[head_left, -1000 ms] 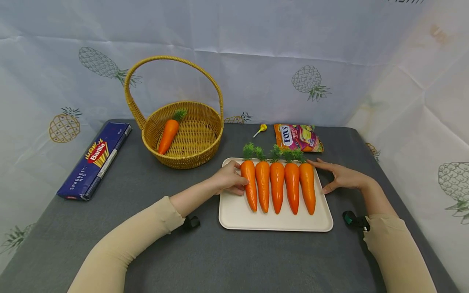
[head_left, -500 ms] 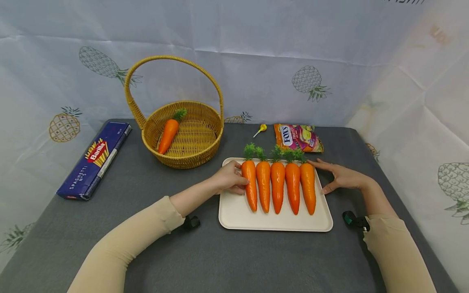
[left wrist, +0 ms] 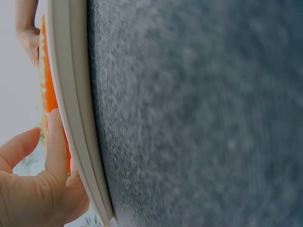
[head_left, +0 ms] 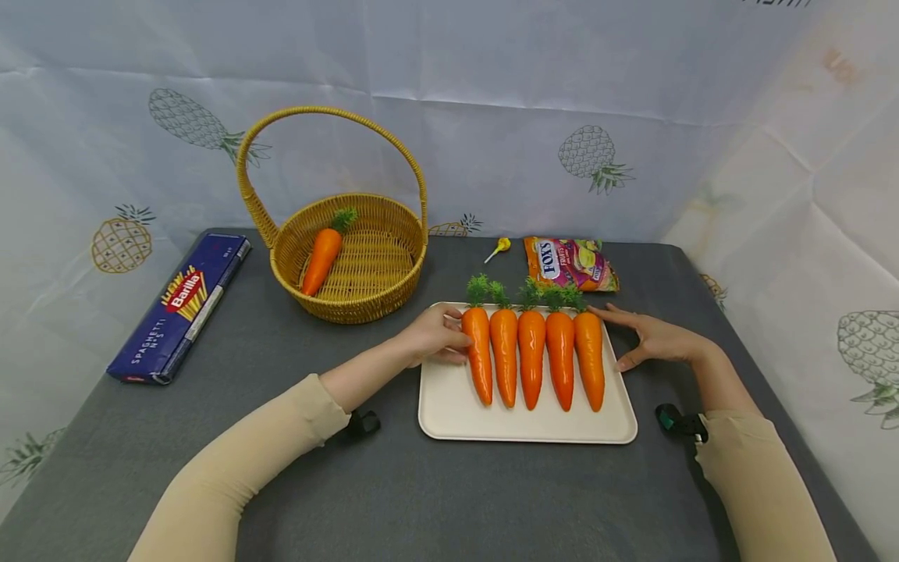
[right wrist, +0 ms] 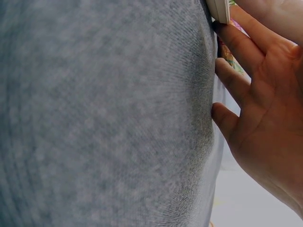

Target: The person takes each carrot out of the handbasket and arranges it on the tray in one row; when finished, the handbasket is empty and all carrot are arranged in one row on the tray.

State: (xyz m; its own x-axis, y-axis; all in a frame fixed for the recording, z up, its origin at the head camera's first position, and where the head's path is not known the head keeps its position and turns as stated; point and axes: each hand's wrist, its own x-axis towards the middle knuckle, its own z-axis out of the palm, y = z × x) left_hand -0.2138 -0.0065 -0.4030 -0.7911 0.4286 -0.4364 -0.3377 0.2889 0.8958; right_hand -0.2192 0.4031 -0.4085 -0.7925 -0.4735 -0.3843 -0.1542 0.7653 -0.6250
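Several orange carrots (head_left: 531, 359) with green tops lie side by side on a cream tray (head_left: 520, 425). My left hand (head_left: 437, 334) is over the tray's left rim, fingertips right at the leftmost carrot (head_left: 479, 359). In the left wrist view the left hand's thumb (left wrist: 23, 144) is apart from the fingers (left wrist: 56, 146), which reach toward the orange side of a carrot. My right hand (head_left: 656, 337) is spread at the tray's right edge, beside the rightmost carrot (head_left: 590, 363). The right wrist view shows its fingers (right wrist: 236, 47) extended, with the tray corner (right wrist: 218, 10) by them.
Behind the tray lie a yellow lollipop (head_left: 502, 247) and a Fox's candy bag (head_left: 570, 264). A wicker basket (head_left: 351, 312) with a tall handle holds one carrot (head_left: 323, 260) at the back left. A blue Barilla spaghetti box (head_left: 179, 308) lies further left on the grey table (head_left: 421, 507).
My left hand has shifted slightly up and to the left, its thumb drawing back off the leftmost carrot. The right hand, carrots and tray stay in place.
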